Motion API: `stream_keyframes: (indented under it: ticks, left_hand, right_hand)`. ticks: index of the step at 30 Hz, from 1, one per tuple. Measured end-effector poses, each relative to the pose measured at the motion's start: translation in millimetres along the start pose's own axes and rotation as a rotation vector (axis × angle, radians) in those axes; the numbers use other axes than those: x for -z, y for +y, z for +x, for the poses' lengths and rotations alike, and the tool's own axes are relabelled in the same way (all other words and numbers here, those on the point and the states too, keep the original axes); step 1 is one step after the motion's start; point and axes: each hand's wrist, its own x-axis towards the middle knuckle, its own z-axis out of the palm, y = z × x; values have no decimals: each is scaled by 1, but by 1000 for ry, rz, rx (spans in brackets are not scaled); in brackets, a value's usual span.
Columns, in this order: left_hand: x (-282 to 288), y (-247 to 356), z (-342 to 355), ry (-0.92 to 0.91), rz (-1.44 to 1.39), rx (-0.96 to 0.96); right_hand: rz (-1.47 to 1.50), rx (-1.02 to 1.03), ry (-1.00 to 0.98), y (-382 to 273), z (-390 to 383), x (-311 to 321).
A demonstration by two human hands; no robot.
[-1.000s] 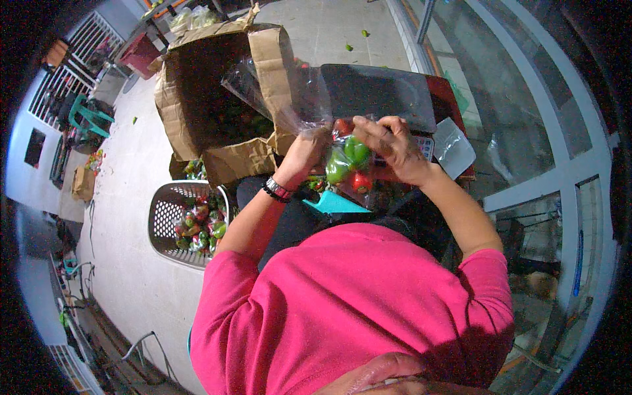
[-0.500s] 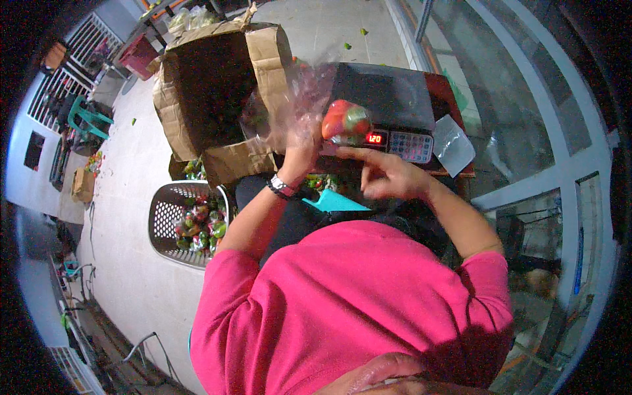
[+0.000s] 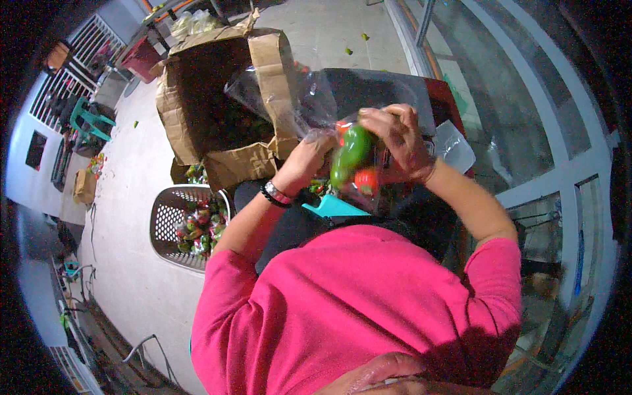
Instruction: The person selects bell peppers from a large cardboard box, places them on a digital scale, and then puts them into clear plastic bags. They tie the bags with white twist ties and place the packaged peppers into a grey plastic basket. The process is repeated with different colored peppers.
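Observation:
A clear plastic bag (image 3: pixel 303 99) holds green and red peppers (image 3: pixel 354 148) and hangs between my two hands, slightly blurred. My left hand (image 3: pixel 306 158) is closed on the bag at the peppers' left, with the loose plastic spreading up over it. My right hand (image 3: pixel 401 141) grips the bag from the right, fingers bent over its upper side beside the green pepper. Behind them is a dark-topped scale (image 3: pixel 375 82); its display is hidden by the bag and hand.
A large open brown paper sack (image 3: pixel 174 99) stands left of the scale. Below it a white perforated basket (image 3: pixel 164 224) holds several bagged peppers. A turquoise object (image 3: pixel 336 205) lies before my lap, a white tray (image 3: pixel 455 148) right of the scale. A glass partition (image 3: pixel 540 131) runs along the right.
Since half a second ago my right hand has risen from below the bag onto it. The bag has turned, showing the green pepper, and the scale's lit display has become covered.

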Motion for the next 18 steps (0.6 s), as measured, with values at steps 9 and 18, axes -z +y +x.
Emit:
stream_keyframes:
  ticks: [9,18]
  left_hand:
    - [-27,-6,13,423,-159,253]
    - [-15,-19,-5,42,-1018,802]
  right_hand:
    - [2317,-1535,-61,-17,-51,-50]
    - [-185,93,-261,-8,-10,-2]
